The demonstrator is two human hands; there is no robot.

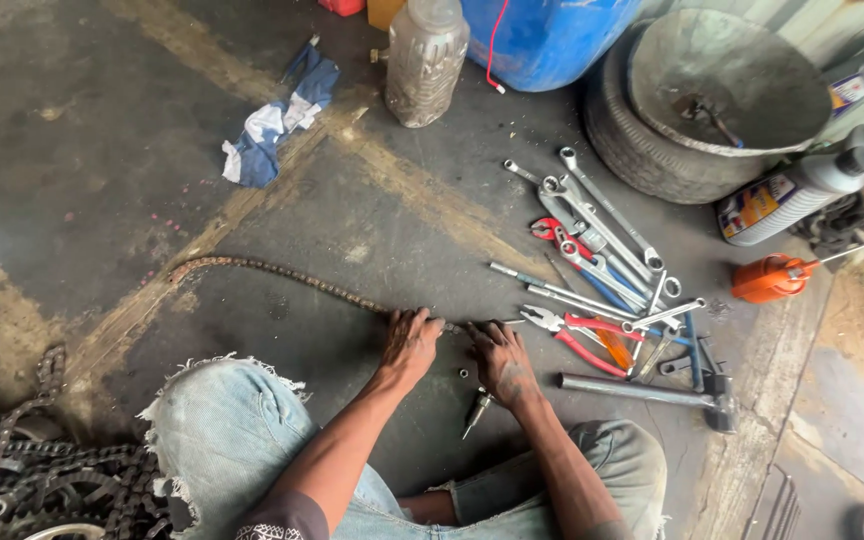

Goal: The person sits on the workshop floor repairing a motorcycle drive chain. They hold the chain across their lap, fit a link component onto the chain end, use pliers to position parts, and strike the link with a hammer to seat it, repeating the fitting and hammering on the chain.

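Note:
A rusty drive chain (282, 274) lies stretched across the dark concrete floor, from the left toward the middle. My left hand (408, 342) presses down on its right end, fingers curled over the links. My right hand (499, 360) grips the chain's end just beside it, fingers pinched on the last links. A small metal punch-like tool (476, 410) and a tiny nut (463, 373) lie on the floor between my wrists. My knees in torn light jeans frame both arms.
To the right lie several wrenches (592, 215), red-handled pliers (577, 335), a hammer (652, 393) and an orange oil can (772, 278). A metal basin on a tyre (722, 95), blue drum (542, 35), plastic bottle (424, 62), rag (277, 120) and chain pile (42, 480) surround me.

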